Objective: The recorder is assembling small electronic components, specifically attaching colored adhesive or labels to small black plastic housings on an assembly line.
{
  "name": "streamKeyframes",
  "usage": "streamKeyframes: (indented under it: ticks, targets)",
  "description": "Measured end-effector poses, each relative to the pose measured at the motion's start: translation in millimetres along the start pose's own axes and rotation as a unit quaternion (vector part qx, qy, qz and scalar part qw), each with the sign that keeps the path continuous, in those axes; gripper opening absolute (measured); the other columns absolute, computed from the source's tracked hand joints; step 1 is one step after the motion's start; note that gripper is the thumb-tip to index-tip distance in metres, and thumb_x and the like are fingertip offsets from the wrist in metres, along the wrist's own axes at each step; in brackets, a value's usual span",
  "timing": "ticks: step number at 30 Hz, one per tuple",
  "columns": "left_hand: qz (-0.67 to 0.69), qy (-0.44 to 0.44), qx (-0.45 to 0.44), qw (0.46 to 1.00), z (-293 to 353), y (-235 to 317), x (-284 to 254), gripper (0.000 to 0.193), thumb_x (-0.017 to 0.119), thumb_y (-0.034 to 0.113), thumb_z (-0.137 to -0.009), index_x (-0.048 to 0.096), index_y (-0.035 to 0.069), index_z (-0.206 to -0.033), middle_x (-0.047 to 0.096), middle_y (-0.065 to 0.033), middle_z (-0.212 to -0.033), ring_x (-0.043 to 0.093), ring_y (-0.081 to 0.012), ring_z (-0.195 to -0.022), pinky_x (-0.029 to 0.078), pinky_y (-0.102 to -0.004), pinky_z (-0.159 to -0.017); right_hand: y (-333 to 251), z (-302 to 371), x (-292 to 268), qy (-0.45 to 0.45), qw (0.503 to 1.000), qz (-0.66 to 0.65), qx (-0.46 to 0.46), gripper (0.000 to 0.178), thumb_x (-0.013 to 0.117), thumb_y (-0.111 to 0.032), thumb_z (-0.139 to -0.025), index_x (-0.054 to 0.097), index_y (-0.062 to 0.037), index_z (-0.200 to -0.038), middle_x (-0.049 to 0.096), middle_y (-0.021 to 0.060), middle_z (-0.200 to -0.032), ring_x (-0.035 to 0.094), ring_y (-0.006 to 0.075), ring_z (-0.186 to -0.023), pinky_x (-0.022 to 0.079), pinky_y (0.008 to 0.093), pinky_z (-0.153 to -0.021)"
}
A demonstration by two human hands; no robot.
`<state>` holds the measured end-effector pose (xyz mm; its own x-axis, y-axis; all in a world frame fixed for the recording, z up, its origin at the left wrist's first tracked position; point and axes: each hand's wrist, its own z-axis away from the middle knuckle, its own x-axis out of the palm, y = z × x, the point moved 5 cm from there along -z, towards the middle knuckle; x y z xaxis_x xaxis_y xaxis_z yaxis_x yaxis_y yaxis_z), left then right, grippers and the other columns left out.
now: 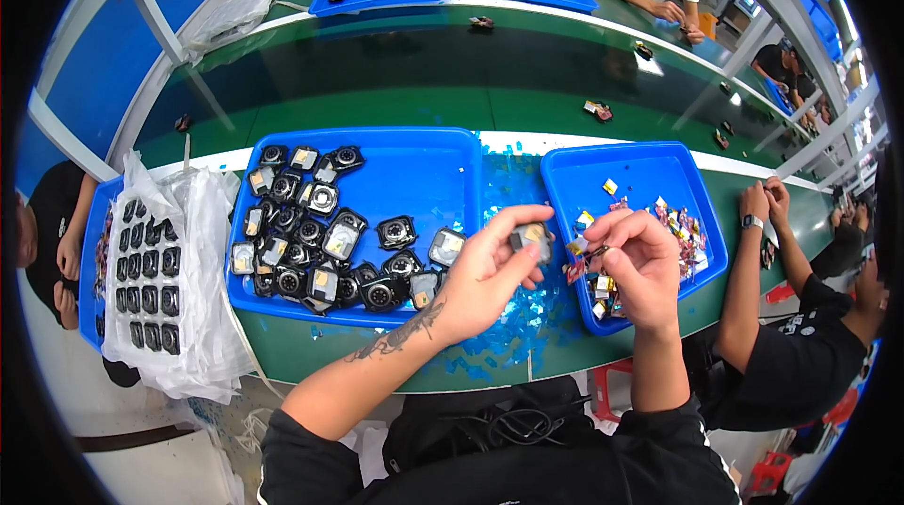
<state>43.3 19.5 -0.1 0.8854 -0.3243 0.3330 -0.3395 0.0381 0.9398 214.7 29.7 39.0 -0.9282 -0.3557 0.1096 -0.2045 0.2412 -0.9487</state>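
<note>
My left hand (490,269) holds a smartwatch case (534,241) between thumb and fingers, over the gap between two blue trays. Close to it on the right, the fingertips of my right hand (645,265) pinch a small dark part (599,252), too small to name. The left blue tray (424,171) has many black watch cases (306,232) piled mostly toward its left side and front. Beneath and behind my right hand lies the right blue tray (617,156), with small battery-like pieces (680,232) in red, yellow and white scattered in it.
Blue film scraps (499,340) litter the green bench between the trays. A white plastic-wrapped stack (202,317) holds rows of watch cases at left. Loose parts (597,110) lie on the dark green belt (377,72). Co-workers sit across and on both sides, one's hands (765,199) at right.
</note>
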Motion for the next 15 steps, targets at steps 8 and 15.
streamKeyframes:
  ticks: [8, 15]
  targets:
    - [0.024, 0.105, 0.036, 0.993, -4, -5, -18, 0.043, 0.05, 0.004, -0.097, 0.035, 0.002, -0.137, 0.059, -0.0148, -0.124, 0.062, -0.0152, -0.096, 0.051, -0.0261, -0.078, 14, -3, 3, 0.05, 0.997, 0.023, 0.053, 0.013, 0.064, 0.004, -0.086, 0.058, 0.0019, -0.097, 0.064, 0.0069, -0.089, 0.061, 0.0096, -0.084, 0.049, 0.0226, -0.077]
    - [0.075, 0.112, 0.022, 0.991, -4, -7, -16, 0.046, 0.051, -0.002, -0.095, 0.037, -0.003, -0.138, 0.059, -0.0183, -0.121, 0.06, -0.0237, -0.11, 0.052, -0.0365, -0.096, 17, 13, -4, -0.015, 0.991, -0.001, 0.13, 0.02, 0.063, -0.007, -0.088, 0.067, 0.0053, -0.104, 0.062, 0.0052, -0.086, 0.056, 0.0084, -0.073, 0.045, 0.0209, -0.061]
